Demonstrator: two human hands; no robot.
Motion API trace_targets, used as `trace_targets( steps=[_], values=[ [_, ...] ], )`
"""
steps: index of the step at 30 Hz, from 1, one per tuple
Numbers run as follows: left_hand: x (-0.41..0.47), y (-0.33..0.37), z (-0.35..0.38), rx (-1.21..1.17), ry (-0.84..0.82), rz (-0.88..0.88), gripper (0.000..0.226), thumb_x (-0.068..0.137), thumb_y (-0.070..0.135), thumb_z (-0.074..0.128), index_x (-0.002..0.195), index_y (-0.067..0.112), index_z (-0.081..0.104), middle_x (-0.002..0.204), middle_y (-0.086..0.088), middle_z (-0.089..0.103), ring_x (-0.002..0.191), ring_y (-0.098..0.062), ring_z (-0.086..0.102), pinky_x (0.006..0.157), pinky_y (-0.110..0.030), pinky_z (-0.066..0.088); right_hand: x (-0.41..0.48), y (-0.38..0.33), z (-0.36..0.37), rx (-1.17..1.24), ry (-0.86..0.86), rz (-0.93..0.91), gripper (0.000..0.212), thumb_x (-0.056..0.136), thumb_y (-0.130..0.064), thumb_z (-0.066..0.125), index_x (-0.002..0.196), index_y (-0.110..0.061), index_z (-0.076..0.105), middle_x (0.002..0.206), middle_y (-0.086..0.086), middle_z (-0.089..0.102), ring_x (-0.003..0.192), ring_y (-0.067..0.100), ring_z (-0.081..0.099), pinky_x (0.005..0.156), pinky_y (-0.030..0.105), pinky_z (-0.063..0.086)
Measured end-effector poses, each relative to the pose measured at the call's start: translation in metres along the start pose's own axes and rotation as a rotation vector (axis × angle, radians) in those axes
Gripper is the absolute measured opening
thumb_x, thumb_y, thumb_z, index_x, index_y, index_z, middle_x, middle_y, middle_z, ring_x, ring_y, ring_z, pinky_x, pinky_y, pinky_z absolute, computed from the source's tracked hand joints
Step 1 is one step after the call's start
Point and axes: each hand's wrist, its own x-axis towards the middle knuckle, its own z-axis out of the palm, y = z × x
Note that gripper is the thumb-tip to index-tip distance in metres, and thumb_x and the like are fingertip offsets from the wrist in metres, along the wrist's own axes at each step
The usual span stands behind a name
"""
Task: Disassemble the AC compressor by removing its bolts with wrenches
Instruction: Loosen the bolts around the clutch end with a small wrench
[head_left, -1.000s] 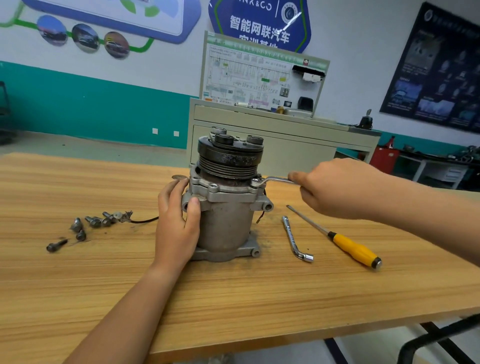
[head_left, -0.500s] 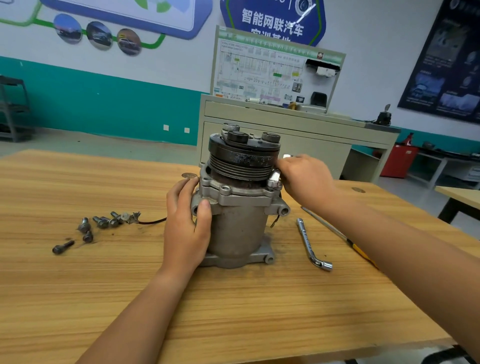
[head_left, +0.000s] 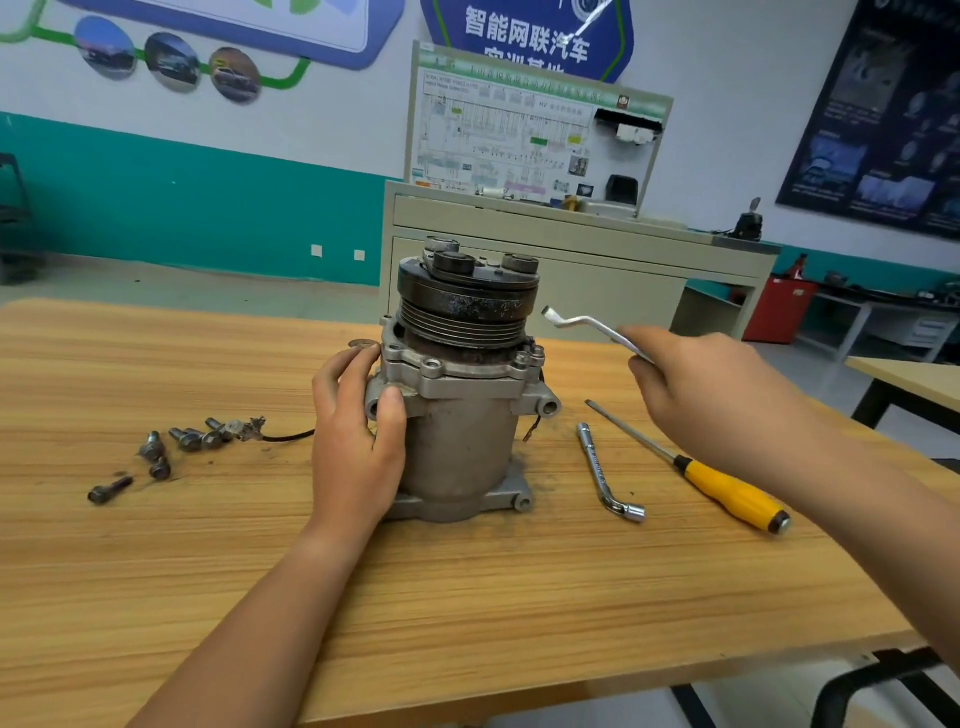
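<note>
From the head camera, the compressor (head_left: 457, 415) stands upright near the middle of the tabletop (head_left: 467, 597), pulley end up. The left hand (head_left: 353, 441) steadies it, its fingers (head_left: 337, 374) and thumb clamped round the left side of the housing just below the flange. The right hand (head_left: 711, 395) holds a bent wrench (head_left: 582, 325) by the handle, fingers (head_left: 647, 364) closed round it. The wrench head hangs in the air just right of the pulley and sits on no bolt. A bolt head (head_left: 522, 358) shows on the right edge of the flange, below the wrench head. Loose bolts (head_left: 192, 439) lie in a cluster well to the left, and 2 other tools lie to the right: an L-shaped socket wrench (head_left: 605, 470) and a yellow-handled screwdriver (head_left: 727, 491). The step in hand looks like resetting the wrench between turns. The next move likely calls for lowering the head squarely onto that flange bolt, with the left hand bracing against twist.
</note>
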Motion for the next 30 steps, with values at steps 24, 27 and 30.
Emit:
trace_targets(
  steps=[24,27,30],
  values=[
    [0.000,-0.002,0.001,-0.001,0.001,-0.003,0.054,0.086,0.033,0.036,0.131,0.005,0.048,0.127,0.006,0.033,0.113,0.011,0.030,0.086,0.009,0.019,0.002,-0.031,-0.015,-0.307,-0.205,0.014,0.019,0.094,-0.012,0.038,0.106,-0.018,0.052,0.065,-0.001,0.040,0.055,0.012,0.038,0.043,0.024,0.027],
    [-0.001,-0.001,0.000,0.003,0.002,-0.005,0.053,0.087,0.032,0.036,0.130,0.005,0.049,0.127,0.006,0.033,0.112,0.011,0.030,0.085,0.009,0.019,0.003,-0.043,-0.024,-0.376,-0.222,-0.037,0.010,0.092,-0.007,0.040,0.089,-0.016,0.043,0.063,-0.001,0.036,0.052,0.012,0.033,0.041,0.023,0.023],
    [0.000,-0.001,0.000,0.003,0.000,-0.008,0.053,0.087,0.032,0.036,0.131,0.006,0.049,0.128,0.007,0.033,0.113,0.011,0.030,0.085,0.009,0.020,0.004,-0.053,-0.030,-0.456,-0.238,-0.091,0.015,0.090,-0.007,0.042,0.081,-0.016,0.035,0.061,-0.001,0.031,0.050,0.013,0.028,0.043,0.024,0.025]
  ],
)
